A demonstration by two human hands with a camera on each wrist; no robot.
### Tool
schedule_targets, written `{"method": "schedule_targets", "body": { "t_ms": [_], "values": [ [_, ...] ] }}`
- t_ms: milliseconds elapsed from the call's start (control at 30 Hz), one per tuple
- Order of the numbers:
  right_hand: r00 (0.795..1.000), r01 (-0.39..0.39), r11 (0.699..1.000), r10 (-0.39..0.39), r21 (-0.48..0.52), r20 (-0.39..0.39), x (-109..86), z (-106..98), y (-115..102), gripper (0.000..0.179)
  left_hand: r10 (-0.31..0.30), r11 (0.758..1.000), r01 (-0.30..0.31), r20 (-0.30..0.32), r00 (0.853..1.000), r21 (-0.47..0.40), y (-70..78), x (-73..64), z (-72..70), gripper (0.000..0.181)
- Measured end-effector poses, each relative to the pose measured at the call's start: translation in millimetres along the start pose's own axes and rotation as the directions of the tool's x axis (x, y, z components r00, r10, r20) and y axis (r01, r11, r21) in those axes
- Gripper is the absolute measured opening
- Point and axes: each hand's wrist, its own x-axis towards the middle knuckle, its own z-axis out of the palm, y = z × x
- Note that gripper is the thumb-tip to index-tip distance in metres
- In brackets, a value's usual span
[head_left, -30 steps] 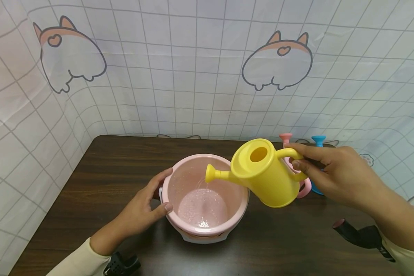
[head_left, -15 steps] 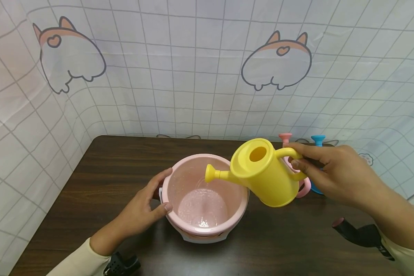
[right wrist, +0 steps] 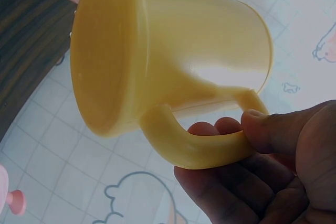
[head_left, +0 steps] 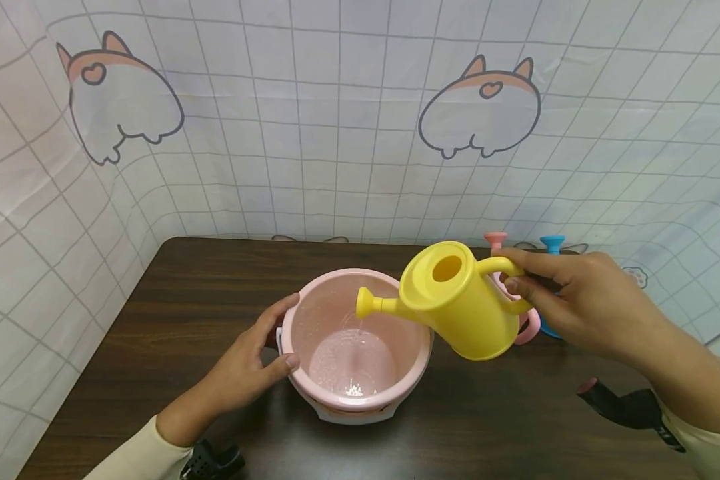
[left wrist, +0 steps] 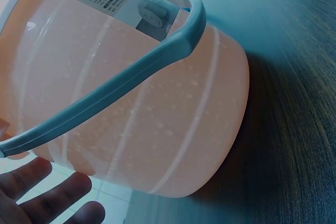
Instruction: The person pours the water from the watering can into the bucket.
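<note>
Right hand point(head_left: 585, 300) grips yellow watering can point(head_left: 474, 313); left hand point(head_left: 246, 363), spread, touches bucket point(head_left: 354, 404) between them.

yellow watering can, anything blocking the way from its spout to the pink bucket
Nothing visible: the right hand holds the yellow watering can tilted, its spout over the open pink bucket. The pink watering can stands behind, outside that path.

Dark wood-grain tabletop point(head_left: 216, 287), wrinkled white gridded cloth point(head_left: 336, 167) behind it, printed with two cartoon corgi rumps point(head_left: 480, 117) and a small paw print point(head_left: 637, 277), partly hidden pink watering can point(head_left: 533, 327), blue spout tip point(head_left: 553, 243) just beside it.
</note>
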Motion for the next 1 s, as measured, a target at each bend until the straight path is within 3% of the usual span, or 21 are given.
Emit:
{"method": "schedule_targets", "body": {
  "t_ms": [1000],
  "values": [
    [1.0,0.012,1.0,-0.012,-0.005,0.0,2.1,-1.1,1.1,0.051,0.01,1.0,-0.01,-0.007,1.0,-0.016,-0.3,0.2,1.2,0.077]
  ]
}}
